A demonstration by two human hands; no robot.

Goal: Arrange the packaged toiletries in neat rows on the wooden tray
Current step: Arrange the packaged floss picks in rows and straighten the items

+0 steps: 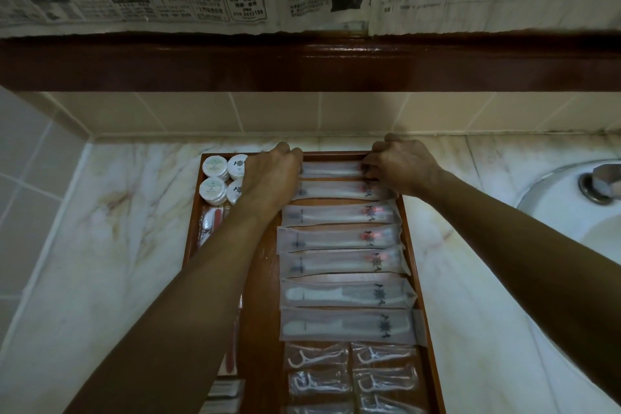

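Observation:
A long wooden tray (pixel 336 153) lies on the marble counter. Several white toothbrush packets (pixel 339 238) lie in a row down its right side, with two comb packets (pixel 346 294) below them and clear floss-pick packets (pixel 317 360) nearest me. Round white soap packs (pixel 212 167) sit at the tray's far left. My left hand (pixel 270 175) and my right hand (pixel 401 166) pinch the two ends of the farthest toothbrush packet (pixel 331 169), which lies against the tray's back edge.
A white sink (pixel 568 222) with a metal drain fitting sits to the right. A dark wooden ledge (pixel 302 64) covered with newspaper overhangs the tiled back wall. Red-and-white packets (pixel 211 222) lie along the tray's left side, partly hidden by my left arm.

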